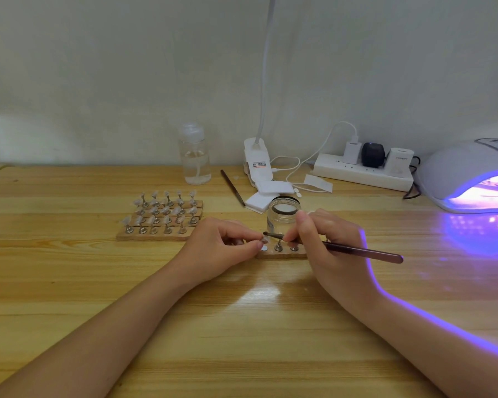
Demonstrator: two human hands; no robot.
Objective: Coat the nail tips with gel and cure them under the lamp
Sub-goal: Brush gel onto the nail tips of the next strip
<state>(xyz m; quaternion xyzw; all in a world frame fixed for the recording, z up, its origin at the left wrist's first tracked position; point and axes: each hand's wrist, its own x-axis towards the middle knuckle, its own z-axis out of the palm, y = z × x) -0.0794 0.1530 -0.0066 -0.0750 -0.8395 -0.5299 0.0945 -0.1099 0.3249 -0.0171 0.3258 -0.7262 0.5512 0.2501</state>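
Centrally, left hand [222, 244] pinches a clear nail tip [263, 240] between thumb and fingers, just above the near wooden strip [279, 255]. Right hand [325, 239] grips a brush [357, 249], fingers curled round its shaft; bristle end touches the tip. Open gel jar [282, 215] stands just behind. 3 strips of tips on stands [161, 215] sit left. Lamp [472, 173] glows violet at far right of the table [242, 326].

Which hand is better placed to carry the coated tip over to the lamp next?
Left, probably. The left hand already pinches the nail tip, while the right hand grips the brush. The lit lamp sits far right, so it must reach across.
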